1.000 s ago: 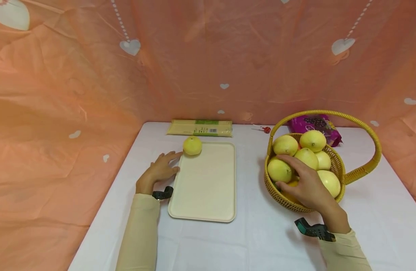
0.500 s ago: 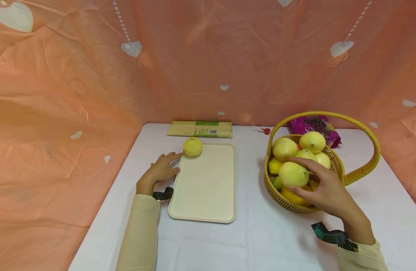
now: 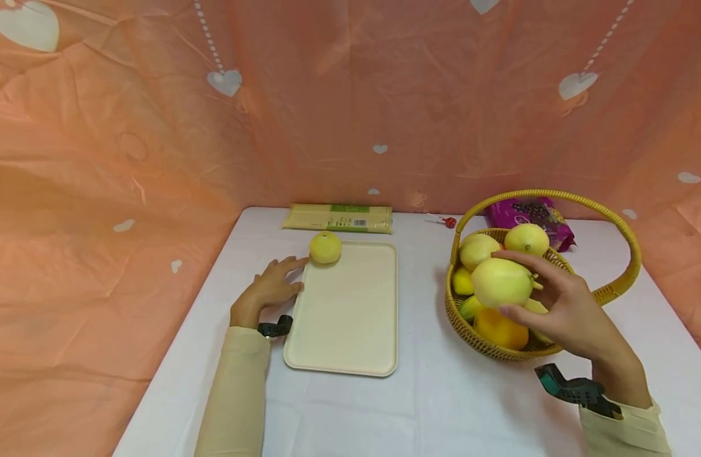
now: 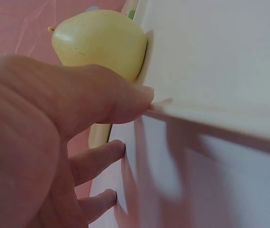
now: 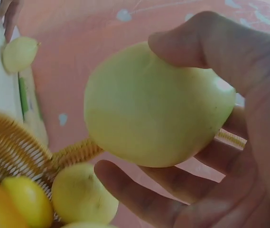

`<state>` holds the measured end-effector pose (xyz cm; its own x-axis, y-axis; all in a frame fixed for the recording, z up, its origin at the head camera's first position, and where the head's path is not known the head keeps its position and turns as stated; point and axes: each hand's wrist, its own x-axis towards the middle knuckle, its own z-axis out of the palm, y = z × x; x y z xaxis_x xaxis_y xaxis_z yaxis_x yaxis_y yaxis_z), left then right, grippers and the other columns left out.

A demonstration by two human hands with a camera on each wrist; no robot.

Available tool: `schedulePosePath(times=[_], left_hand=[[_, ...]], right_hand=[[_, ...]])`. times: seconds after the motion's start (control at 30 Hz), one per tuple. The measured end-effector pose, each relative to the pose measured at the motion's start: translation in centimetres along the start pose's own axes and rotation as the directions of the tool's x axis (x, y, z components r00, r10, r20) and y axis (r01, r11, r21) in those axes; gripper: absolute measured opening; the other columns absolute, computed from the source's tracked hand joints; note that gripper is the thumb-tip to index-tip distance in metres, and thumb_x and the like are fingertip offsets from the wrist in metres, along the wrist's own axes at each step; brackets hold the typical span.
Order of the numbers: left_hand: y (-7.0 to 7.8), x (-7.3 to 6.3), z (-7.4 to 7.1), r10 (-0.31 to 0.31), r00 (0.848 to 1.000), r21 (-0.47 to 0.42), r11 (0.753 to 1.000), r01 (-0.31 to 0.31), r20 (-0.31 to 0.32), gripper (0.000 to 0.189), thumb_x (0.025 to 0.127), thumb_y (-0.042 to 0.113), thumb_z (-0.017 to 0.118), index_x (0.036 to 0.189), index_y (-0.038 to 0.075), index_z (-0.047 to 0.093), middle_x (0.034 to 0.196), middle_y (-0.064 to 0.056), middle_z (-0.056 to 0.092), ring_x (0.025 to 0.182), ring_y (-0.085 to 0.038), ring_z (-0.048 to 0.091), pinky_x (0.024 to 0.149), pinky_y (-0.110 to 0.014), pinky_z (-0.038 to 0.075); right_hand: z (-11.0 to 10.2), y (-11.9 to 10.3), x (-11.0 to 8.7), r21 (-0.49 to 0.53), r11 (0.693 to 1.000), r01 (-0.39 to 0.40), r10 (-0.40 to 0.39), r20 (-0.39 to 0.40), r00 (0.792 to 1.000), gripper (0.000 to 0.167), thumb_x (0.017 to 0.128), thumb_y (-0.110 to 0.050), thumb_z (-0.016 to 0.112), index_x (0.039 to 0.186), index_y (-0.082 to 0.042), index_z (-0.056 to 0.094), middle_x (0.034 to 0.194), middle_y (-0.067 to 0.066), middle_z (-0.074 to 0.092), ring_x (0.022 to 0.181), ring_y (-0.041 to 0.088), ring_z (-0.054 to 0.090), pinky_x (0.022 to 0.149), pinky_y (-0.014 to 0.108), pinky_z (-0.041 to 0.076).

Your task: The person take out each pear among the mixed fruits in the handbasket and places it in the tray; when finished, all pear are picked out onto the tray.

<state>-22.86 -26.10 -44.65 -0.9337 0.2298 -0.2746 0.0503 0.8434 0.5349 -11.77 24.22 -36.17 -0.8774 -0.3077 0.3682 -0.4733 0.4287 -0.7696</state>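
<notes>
My right hand [image 3: 564,304] grips a pale yellow-green fruit [image 3: 501,283] with a stubby stem, raised over the wicker basket [image 3: 465,333]. In the right wrist view, my thumb lies across one side of this fruit [image 5: 149,109] and my fingers curl round the other. With fingers spread, my left hand [image 3: 273,285] rests at the left edge of the cream tray [image 3: 350,311]. The left wrist view has its thumb touching the tray's rim [image 4: 206,121]. Another pale yellow fruit [image 3: 325,247] sits at the tray's far left corner, near those fingertips.
The basket holds several more fruits, among them an orange-yellow one [image 3: 501,329] and pale yellow ones [image 3: 526,238]. Its tall handle [image 3: 630,254] arches to the right. Behind lie a purple packet [image 3: 533,219], a red lollipop [image 3: 450,223] and a flat beige-green packet [image 3: 339,218].
My right hand has lifted the fruit from the left side of the basket and drawn it up and rightward, uncovering the orange-yellow fruit. The left hand stays by the tray.
</notes>
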Motion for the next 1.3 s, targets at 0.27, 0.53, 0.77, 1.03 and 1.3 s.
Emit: schedulePosePath(times=[0.27, 0.53, 0.77, 1.03, 1.3], left_hand=[[-0.1, 0.2, 0.2, -0.008, 1.000, -0.017, 1.000, 0.008, 0.002, 0.066, 0.106, 0.021, 0.061, 0.170, 0.020, 0.043, 0.179, -0.025, 0.028, 0.166, -0.060, 0.008, 0.120, -0.092, 0.005], [-0.1, 0.0, 0.0, 0.011, 1.000, -0.014, 1.000, -0.011, -0.007, 0.066, 0.106, 0.020, 0.060, 0.170, 0.019, 0.043, 0.178, -0.025, 0.028, 0.165, -0.060, 0.010, 0.119, -0.092, 0.007], [-0.2, 0.0, 0.0, 0.000, 1.000, -0.019, 1.000, 0.000, -0.002, 0.066, 0.106, 0.021, 0.060, 0.170, 0.019, 0.043, 0.179, -0.024, 0.028, 0.166, -0.059, 0.009, 0.120, -0.091, 0.005], [-0.1, 0.0, -0.1, 0.004, 1.000, -0.021, 1.000, -0.004, -0.005, 0.066, 0.105, 0.020, 0.061, 0.169, 0.019, 0.044, 0.179, -0.024, 0.029, 0.166, -0.059, 0.009, 0.120, -0.092, 0.006], [0.1, -0.1, -0.2, 0.001, 1.000, -0.023, 1.000, -0.001, -0.003, 0.066, 0.106, 0.021, 0.061, 0.170, 0.019, 0.043, 0.178, -0.024, 0.029, 0.166, -0.058, 0.009, 0.120, -0.091, 0.006]], right_hand=[[0.8, -1.3, 2.5, 0.018, 0.997, 0.072, -0.072, 0.031, 0.997, 0.084, 0.080, 0.017, 0.087, 0.156, -0.005, 0.060, 0.152, 0.000, 0.061, 0.122, 0.009, 0.068, 0.100, 0.016, 0.057], [2.2, -2.2, 5.2, 0.065, 0.995, 0.073, -0.075, 0.035, 0.997, 0.080, 0.083, 0.012, 0.087, 0.155, -0.011, 0.061, 0.148, 0.001, 0.064, 0.121, 0.010, 0.069, 0.104, 0.016, 0.055], [4.3, -2.5, 7.5, 0.160, 0.986, 0.044, -0.053, 0.055, 0.997, 0.075, 0.088, 0.009, 0.085, 0.155, -0.011, 0.060, 0.149, 0.007, 0.062, 0.120, 0.014, 0.070, 0.105, 0.019, 0.057], [7.6, -1.7, 10.5, 0.258, 0.966, 0.019, -0.049, 0.110, 0.993, 0.074, 0.090, 0.005, 0.085, 0.157, -0.007, 0.057, 0.159, 0.013, 0.057, 0.125, 0.024, 0.069, 0.104, 0.022, 0.059], [11.9, -0.4, 13.1, 0.317, 0.945, -0.078, 0.036, 0.134, 0.990, 0.072, 0.093, -0.001, 0.083, 0.159, -0.011, 0.055, 0.161, 0.011, 0.054, 0.133, 0.038, 0.065, 0.109, 0.045, 0.060]])
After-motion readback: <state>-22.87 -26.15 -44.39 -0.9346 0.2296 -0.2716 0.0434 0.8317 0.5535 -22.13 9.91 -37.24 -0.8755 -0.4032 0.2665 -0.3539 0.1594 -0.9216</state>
